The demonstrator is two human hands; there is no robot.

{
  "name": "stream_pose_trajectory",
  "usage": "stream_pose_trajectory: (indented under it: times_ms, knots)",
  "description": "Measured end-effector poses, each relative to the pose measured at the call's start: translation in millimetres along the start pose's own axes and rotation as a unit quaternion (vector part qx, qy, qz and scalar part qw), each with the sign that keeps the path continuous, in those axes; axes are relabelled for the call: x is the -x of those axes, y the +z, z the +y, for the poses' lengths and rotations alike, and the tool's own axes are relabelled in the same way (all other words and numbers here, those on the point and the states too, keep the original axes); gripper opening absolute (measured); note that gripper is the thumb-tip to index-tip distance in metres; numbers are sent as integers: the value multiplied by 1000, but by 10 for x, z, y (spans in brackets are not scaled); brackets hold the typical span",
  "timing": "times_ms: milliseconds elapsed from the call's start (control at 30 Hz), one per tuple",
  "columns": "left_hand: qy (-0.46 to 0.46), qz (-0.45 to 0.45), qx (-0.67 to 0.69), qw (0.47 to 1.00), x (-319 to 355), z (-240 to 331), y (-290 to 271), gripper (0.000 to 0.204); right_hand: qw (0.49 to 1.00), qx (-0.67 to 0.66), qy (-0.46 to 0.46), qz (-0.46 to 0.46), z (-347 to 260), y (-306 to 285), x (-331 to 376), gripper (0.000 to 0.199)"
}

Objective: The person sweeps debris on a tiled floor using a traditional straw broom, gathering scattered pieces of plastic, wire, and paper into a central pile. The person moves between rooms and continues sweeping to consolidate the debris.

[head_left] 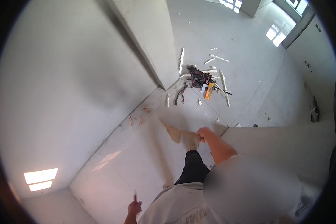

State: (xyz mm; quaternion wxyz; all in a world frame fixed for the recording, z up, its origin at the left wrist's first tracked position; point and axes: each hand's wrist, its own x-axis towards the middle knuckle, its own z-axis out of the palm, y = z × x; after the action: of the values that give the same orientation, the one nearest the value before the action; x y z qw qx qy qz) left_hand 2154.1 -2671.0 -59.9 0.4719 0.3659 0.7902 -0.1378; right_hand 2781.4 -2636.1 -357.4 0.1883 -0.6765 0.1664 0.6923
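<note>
At the lower centre, my right hand (203, 134) is closed on a tan, fan-shaped thing (173, 134) that looks like a hand broom. Motion blurs it, and its wide end reaches leftward over the pale floor tiles. Lower down on the left, my left hand (134, 208) is closed around a slim red object (135, 198) pointing up from the fist; its kind is too blurred to tell. My tan shoe (192, 145) stands just below the right hand, under a dark trouser leg.
A heap of dark scraps (199, 76) with white strips (223, 80) and an orange packet (209, 91) lies by the wall corner (162, 87). Small reddish pieces (130, 120) lie along the left wall (74, 74). A low pale wall edge (272, 130) runs at right.
</note>
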Motion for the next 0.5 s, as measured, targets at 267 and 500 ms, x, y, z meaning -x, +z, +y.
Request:
stream_pose_trajectory:
  times_ms: [267,500]
  knots:
    - [97,7,-23,995,516,2193,142,29,950,33,-214,226,-2196,-1538,1232,18]
    - [123,-49,-34,991,81,3584,182,25,925,-108,-253,261,-1961,-1358,1379,42]
